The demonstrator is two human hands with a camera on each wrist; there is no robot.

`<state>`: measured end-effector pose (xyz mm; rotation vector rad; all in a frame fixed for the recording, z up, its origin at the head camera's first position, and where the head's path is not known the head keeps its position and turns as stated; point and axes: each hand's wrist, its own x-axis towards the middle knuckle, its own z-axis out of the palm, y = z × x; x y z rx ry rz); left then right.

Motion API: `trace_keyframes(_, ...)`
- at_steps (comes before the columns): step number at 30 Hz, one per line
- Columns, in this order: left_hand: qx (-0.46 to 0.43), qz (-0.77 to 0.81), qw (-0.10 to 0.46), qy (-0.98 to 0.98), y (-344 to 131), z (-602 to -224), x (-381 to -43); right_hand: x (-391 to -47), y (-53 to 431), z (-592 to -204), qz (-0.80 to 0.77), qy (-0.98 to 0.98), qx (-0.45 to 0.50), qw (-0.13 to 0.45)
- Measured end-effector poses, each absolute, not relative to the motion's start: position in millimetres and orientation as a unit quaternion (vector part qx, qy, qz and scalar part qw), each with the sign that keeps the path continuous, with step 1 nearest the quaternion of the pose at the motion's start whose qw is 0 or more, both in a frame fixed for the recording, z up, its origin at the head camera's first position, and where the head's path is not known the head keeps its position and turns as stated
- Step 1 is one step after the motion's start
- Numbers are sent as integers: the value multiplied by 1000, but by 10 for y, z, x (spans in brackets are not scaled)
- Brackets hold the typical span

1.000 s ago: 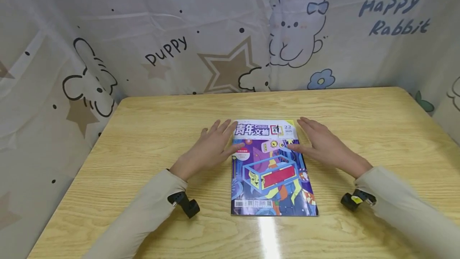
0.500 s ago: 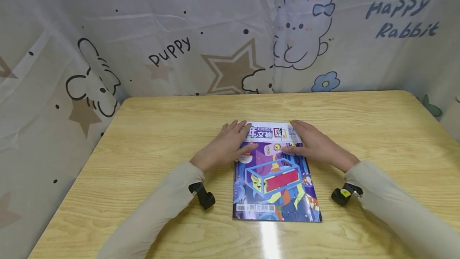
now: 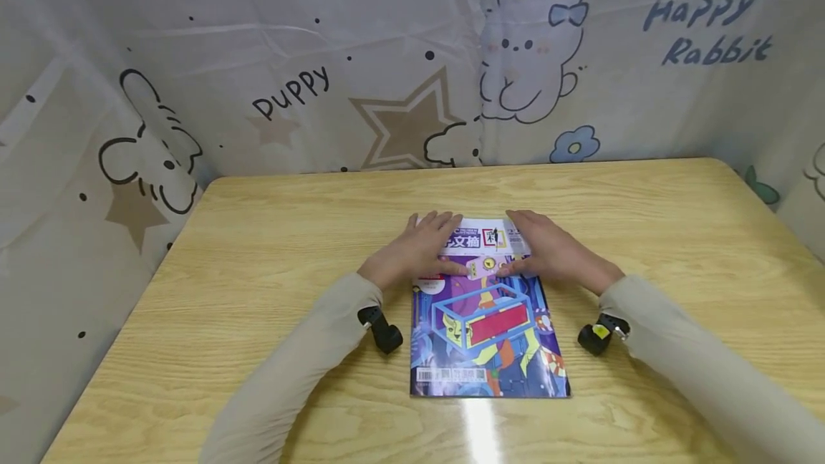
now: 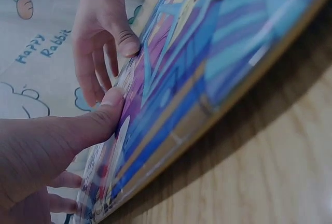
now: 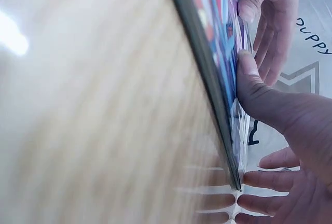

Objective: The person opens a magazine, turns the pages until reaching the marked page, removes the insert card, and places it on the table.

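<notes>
A magazine [image 3: 483, 328] with a purple illustrated cover and a white title band lies flat on the wooden table. Over its upper left part rests my left hand [image 3: 415, 249], fingers extended toward the far edge and thumb on the cover. My right hand [image 3: 554, 249] rests over the upper right part in the same way, its thumb pointing inward. In the left wrist view, the thumb [image 4: 101, 123] of the left hand touches the cover. The right wrist view has the right thumb [image 5: 251, 79] against the cover too, with the other fingers at the magazine's edge.
The wooden table [image 3: 258, 292] extends on every side of the magazine. Behind it hangs a printed cloth [image 3: 258, 34] with cartoon animals, stars and words. A black wrist camera [image 3: 387, 335] is strapped on the left wrist, another wrist camera [image 3: 596, 335] on the right.
Both hands have moved inward from the magazine's left and right sides onto its upper cover, covering part of the title. The magazine has stayed nearly in place.
</notes>
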<state>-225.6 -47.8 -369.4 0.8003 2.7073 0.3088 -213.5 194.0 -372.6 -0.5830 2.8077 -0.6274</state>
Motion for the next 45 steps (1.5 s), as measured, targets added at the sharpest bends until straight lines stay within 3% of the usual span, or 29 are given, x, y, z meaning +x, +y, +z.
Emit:
trace_keyframes(15,294,110,129,941,-504,-3780,-2301,-2219,1871,-3692,-169,959,-220,49)
trace_keyframes(23,295,117,108,942,-537,-3810,-2277,-2220,1855,-3679,-160,961,-219,58)
trace_keyframes(33,294,117,84,945,-532,-3775,-2255,-2123,1866,-3659,-144,960,-238,7)
trace_keyframes(45,298,132,65,943,-551,-3805,-2277,-2077,1866,-3651,-290,945,-148,11)
